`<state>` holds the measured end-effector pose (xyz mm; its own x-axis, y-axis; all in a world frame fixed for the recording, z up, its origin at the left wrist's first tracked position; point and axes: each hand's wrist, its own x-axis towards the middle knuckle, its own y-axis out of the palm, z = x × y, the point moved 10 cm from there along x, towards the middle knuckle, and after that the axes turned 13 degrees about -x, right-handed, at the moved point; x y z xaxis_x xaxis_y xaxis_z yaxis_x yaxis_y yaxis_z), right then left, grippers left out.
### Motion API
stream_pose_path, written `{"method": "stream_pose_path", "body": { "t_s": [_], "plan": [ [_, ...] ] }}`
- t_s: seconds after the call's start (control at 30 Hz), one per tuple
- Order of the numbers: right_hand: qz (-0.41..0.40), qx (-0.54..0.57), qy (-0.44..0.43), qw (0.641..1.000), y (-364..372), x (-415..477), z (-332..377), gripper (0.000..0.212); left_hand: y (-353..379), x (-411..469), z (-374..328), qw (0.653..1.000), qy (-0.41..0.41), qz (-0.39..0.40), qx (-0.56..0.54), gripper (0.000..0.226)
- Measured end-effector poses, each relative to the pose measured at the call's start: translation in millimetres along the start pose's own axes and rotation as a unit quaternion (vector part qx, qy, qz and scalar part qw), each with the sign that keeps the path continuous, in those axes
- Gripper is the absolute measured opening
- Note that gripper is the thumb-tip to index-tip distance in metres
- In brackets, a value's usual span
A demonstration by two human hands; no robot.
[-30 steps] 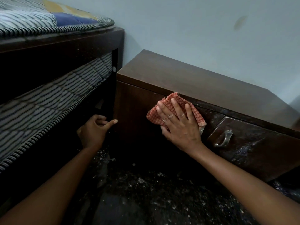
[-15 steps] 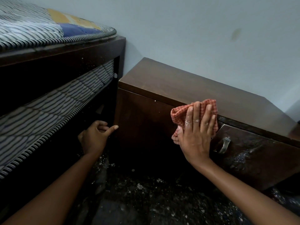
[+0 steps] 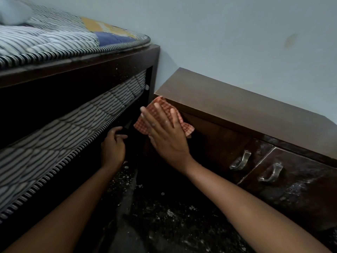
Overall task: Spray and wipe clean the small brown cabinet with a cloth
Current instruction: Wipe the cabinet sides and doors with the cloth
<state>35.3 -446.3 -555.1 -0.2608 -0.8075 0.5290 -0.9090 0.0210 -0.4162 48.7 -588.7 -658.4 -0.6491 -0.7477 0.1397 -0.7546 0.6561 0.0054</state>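
The small brown cabinet point(image 3: 237, 106) stands low against the wall, to the right of the bed. My right hand point(image 3: 167, 139) lies flat with straight fingers on an orange checked cloth point(image 3: 165, 107) and presses it against the top left corner of the cabinet's front. My left hand point(image 3: 113, 148) is low in the dark gap between the bed and the cabinet, fingers loosely curled, with nothing visible in it. No spray bottle is in view.
Two metal handles point(image 3: 240, 160) point(image 3: 271, 172) sit on the cabinet's dusty right doors. A dark bed frame point(image 3: 91, 66) with a striped mattress point(image 3: 54, 39) and a lower striped mattress point(image 3: 54, 134) fills the left. The floor point(image 3: 164, 216) is dark and speckled.
My right hand has slid the cloth leftward from near the handle to the cabinet's left front corner. My left hand has stayed low by the bed, its index finger now curled in.
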Motion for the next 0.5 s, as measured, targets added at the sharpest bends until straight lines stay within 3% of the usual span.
{"method": "stream_pose_path", "body": {
  "t_s": [0.13,0.3,0.5],
  "plan": [
    [0.017,-0.052,-0.140,0.989,24,-8,48,0.062,-18,6,-7,0.998,0.003,-0.048,-0.040,0.032],
    [0.094,-0.099,-0.301,0.944,79,-74,107,0.061,-6,1,-15,0.999,0.026,0.019,-0.039,0.029],
    [0.109,-0.120,-0.450,0.878,105,-122,169,0.067,8,-6,-23,0.997,0.033,0.063,-0.009,0.031]
  ]
}}
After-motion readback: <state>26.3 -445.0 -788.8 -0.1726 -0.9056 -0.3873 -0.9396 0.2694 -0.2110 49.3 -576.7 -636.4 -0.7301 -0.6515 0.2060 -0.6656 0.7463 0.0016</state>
